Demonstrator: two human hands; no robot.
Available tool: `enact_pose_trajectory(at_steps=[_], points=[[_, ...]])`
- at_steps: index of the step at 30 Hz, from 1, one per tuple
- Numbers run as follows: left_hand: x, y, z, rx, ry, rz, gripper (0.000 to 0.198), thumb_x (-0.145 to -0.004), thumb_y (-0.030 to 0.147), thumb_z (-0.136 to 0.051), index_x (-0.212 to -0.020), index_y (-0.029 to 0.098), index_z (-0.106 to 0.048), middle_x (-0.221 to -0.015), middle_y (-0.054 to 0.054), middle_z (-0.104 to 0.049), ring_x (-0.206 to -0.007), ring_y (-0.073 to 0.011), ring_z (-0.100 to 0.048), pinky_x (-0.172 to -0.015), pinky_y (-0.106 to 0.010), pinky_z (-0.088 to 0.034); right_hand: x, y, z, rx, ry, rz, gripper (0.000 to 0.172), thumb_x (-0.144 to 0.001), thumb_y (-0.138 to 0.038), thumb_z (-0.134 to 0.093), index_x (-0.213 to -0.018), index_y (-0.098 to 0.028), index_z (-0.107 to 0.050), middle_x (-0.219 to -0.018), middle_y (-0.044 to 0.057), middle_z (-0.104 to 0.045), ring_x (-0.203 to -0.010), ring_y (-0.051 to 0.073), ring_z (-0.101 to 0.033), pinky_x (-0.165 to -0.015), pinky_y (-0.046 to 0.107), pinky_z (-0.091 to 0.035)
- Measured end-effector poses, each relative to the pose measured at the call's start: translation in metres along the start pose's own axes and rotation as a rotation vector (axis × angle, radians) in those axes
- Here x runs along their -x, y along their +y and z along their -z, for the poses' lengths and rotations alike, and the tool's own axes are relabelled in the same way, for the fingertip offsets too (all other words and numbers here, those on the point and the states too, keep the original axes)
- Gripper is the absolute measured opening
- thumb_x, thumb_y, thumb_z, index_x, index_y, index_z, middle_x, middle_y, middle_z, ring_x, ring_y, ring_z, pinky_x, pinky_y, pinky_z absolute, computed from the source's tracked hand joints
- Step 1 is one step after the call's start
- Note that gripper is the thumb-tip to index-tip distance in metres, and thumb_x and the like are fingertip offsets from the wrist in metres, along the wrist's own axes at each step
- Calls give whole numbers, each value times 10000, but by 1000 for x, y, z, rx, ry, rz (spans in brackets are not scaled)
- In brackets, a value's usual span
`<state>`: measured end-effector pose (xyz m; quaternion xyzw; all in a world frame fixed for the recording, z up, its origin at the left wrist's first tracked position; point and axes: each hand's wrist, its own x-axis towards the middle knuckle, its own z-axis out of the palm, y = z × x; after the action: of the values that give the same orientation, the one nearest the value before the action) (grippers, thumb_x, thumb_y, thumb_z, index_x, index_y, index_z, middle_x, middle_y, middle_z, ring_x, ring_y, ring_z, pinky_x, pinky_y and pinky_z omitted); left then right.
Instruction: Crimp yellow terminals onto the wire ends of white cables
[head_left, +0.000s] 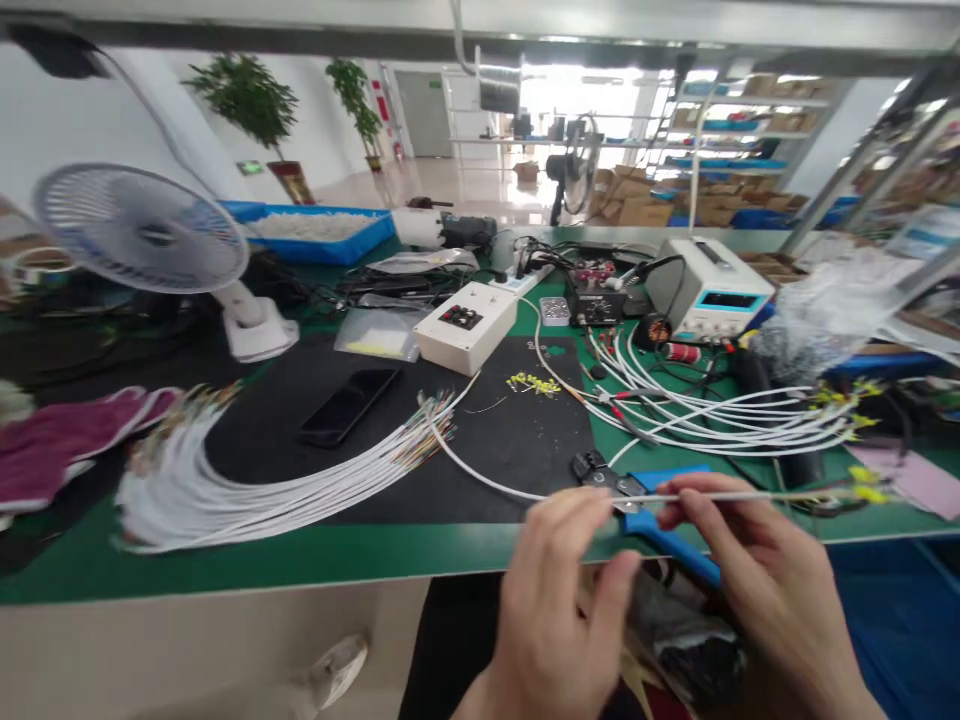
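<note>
From my remote station, head view: right hand (pixel 780 590) grips a white cable (pixel 637 498) between thumb and fingers, just above the front edge of the green table (pixel 262 577). Left hand (pixel 559 590) is loosely opened along the same cable, thumb spread away; blur at the fingertips, so I cannot tell whether they touch it. The cable's right end carries yellow pieces (pixel 868 487); its left part curves across the black mat (pixel 517 440) toward the end of a bundle of white cables (pixel 300 497). Closest obstruction I note: a blue-handled tool (pixel 667 540) directly behind the held length, one handle jutting past the table edge. Beyond it, a second spread of white cables (pixel 735 430) lies on the right, near the yellow end. On the mat: loose yellow bits (pixel 534 384) and a phone (pixel 350 406). Behind: a white box (pixel 469 325) with buttons and, farther right, a power unit (pixel 709 290). Far left: a purple cloth (pixel 67 440) and a white fan (pixel 142 230); at right, a pink sheet (pixel 911 482).
</note>
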<state>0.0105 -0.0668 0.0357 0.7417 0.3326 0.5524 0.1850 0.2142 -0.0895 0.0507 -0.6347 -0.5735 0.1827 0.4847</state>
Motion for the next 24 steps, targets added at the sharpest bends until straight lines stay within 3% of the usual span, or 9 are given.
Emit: enact_pose_trajectory(at_steps=[3,5,9,13,19,22,24], points=[[15,-38,20,-210,44,144,318,-971,207,-690,-1282,222,-625,-1194,-71,-718,-1120,-228,-695,-1014,-364,-561,-34,1,37,-161,237,-101,228,-969,-409,-742,-1125,-242,-737,-885,14,-787,-735,143,-757,-706,204,-627],[23,-64,29,-280,64,253,303,-976,315,-693,-1262,233,-636,-1171,-61,-716,-1068,-245,-706,-1014,-401,-557,-59,6,59,-325,360,-67,245,-930,-386,-793,-1099,-215,-741,-896,22,-769,-671,140,-729,-640,232,-640],[31,-98,38,-335,107,476,430,-950,483,-695,-1312,260,-625,-1201,-52,-727,-1108,-289,-711,-1079,-478,-517,-100,24,93,-395,492,7,234,-905,-406,-810,-979,-207,-712,-844,1,-734,-620,126,-686,-595,257,-643],[30,-104,38,-363,124,543,469,-931,528,-694,-1307,255,-633,-1197,-58,-737,-1104,-307,-716,-1073,-496,-521,-126,33,116,-471,543,13,232,-910,-374,-800,-880,-179,-678,-818,-4,-703,-611,89,-649,-619,222,-612],[24,-96,35,-432,88,555,371,-945,549,-647,-1187,269,-678,-1129,-44,-732,-1042,-309,-714,-1015,-476,-552,-159,38,150,-554,650,-52,126,-967,-226,-713,-904,-178,-615,-839,-38,-622,-705,49,-634,-811,215,-563],[25,-96,38,-439,91,569,366,-947,551,-640,-1181,273,-684,-1120,-42,-732,-1040,-306,-710,-1020,-472,-551,-172,56,153,-547,710,-113,164,-1012,-243,-657,-879,-198,-572,-842,-42,-605,-741,49,-645,-854,205,-568],[29,-100,40,-433,89,555,365,-949,537,-652,-1198,272,-682,-1131,-42,-732,-1045,-302,-708,-1018,-465,-551,-173,75,146,-501,718,-164,196,-1043,-288,-626,-881,-192,-573,-817,-47,-603,-716,65,-647,-803,227,-601]])
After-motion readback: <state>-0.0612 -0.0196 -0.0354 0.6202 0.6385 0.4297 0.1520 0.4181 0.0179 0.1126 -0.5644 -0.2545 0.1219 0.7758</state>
